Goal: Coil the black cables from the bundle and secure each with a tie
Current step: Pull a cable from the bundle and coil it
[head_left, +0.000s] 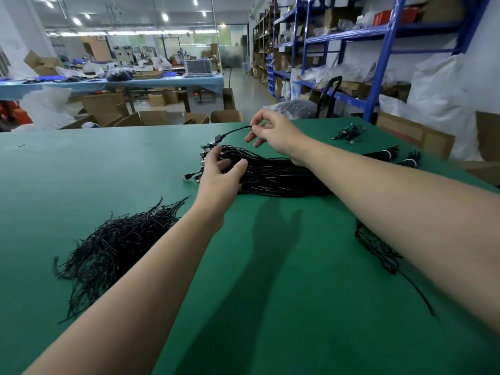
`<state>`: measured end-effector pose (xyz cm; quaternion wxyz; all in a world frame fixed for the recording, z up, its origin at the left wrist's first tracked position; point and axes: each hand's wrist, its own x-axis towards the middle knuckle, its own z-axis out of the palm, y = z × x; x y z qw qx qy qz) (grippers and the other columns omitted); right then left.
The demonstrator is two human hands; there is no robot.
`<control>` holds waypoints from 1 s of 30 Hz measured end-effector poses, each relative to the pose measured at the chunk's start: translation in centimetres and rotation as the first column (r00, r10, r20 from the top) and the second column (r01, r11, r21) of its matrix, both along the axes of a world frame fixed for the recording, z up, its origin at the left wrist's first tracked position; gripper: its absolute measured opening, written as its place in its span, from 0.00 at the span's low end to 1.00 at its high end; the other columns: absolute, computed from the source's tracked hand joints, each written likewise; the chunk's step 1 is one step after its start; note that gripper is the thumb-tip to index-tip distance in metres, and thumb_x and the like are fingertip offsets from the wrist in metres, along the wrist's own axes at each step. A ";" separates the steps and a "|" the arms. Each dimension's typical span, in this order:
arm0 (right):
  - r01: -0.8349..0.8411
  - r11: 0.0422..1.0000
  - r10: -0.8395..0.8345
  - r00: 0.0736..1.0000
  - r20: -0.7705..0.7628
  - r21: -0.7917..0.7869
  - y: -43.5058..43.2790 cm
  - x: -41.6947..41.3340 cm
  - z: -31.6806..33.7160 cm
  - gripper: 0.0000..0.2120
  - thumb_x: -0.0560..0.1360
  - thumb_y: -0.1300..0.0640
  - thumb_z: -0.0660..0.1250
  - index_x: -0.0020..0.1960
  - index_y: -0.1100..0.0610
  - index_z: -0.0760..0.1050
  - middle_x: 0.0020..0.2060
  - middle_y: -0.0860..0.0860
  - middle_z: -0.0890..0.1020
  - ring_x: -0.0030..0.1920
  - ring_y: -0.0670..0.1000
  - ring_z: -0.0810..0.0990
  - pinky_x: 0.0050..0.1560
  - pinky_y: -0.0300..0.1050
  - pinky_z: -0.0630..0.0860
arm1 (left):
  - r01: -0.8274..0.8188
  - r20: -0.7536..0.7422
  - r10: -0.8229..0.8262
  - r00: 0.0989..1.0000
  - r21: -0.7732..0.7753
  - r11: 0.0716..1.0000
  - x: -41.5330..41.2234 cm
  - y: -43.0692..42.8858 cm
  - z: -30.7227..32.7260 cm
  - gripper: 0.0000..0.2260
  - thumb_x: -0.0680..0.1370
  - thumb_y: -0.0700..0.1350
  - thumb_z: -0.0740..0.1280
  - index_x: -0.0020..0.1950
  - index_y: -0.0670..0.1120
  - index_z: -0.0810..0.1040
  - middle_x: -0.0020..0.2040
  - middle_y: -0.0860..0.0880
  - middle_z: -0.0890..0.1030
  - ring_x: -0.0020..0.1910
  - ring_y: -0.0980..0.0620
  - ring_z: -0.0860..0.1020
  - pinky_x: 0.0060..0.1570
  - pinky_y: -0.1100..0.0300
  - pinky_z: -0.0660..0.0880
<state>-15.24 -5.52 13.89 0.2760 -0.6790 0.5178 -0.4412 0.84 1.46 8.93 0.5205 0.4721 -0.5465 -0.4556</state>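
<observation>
A thick bundle of black cables lies across the middle of the green table, its plug ends pointing left. My left hand rests on the plug end of the bundle with fingers spread over it. My right hand is raised just above the bundle and pinches a single black cable between thumb and forefinger; the cable's plug hangs to the left. A heap of black ties lies at the near left.
Two tied cable bundles and a small heap of loose connectors lie at the far right of the table. A loose black cable trails under my right forearm. Cardboard boxes, blue shelving and white sacks stand beyond the table edge.
</observation>
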 end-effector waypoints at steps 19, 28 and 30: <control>0.406 0.911 -0.330 0.819 -0.469 0.068 6.5 0.1 -14.9 0.28 0.82 0.45 0.62 0.78 0.54 0.63 0.80 0.53 0.57 0.80 0.54 0.54 0.76 0.49 0.58 | 0.086 0.032 -0.087 0.996 0.032 0.996 0.4 2.6 -5.5 0.15 0.85 0.51 0.60 0.45 0.49 0.81 0.26 0.58 0.64 0.24 0.58 0.59 0.25 0.64 0.57; 0.494 0.821 -0.478 0.869 -0.128 0.287 5.0 0.5 -13.2 0.20 0.82 0.55 0.56 0.70 0.54 0.76 0.72 0.53 0.73 0.73 0.55 0.69 0.70 0.50 0.66 | -0.028 -0.088 0.028 0.996 -0.002 1.000 6.7 4.5 -3.0 0.14 0.86 0.49 0.59 0.49 0.47 0.82 0.29 0.56 0.60 0.27 0.55 0.55 0.26 0.64 0.54; 0.361 0.830 -0.519 0.779 0.352 0.424 6.6 2.4 -11.9 0.20 0.81 0.54 0.54 0.61 0.56 0.82 0.57 0.54 0.83 0.58 0.53 0.79 0.59 0.49 0.73 | -0.037 -0.121 0.039 0.992 0.021 0.999 6.6 5.0 -4.1 0.15 0.86 0.44 0.57 0.52 0.45 0.83 0.28 0.55 0.63 0.27 0.55 0.57 0.26 0.64 0.55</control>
